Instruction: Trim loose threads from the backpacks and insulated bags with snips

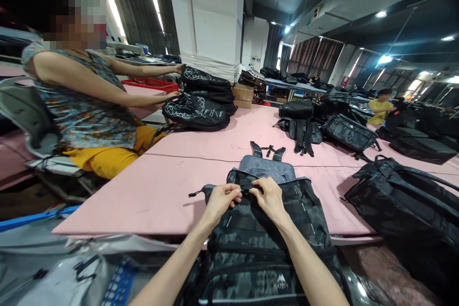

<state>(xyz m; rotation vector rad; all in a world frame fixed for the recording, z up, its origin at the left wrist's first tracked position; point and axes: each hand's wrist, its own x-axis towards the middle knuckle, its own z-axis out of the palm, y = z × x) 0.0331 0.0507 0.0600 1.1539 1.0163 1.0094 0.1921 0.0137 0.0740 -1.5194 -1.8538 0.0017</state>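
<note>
A dark camouflage backpack (251, 244) lies on the near edge of a pink desk (143, 201), its lower part, with a white logo (280, 281), hanging past the edge. The left hand (221, 198) and right hand (269, 197) meet close together at its upper end, just apart from each other. The fingers (234, 190) of both hands are drawn narrow, pinching a small dark part of the backpack; exactly which part is too small to tell. Just beyond them lie a grey padded panel (265, 167) and two shoulder straps (278, 154), flat on the desk. To the right is a large dark bag (405, 205), and farther back are a camouflage bag (349, 131) and other dark bags (297, 110). On the left a seated co-worker (96, 91) in a patterned top and yellow trousers reaches both hands to stacked black backpacks (201, 110) with white line prints. Near that stack are a red crate (161, 87) and a cardboard box (243, 95).
</note>
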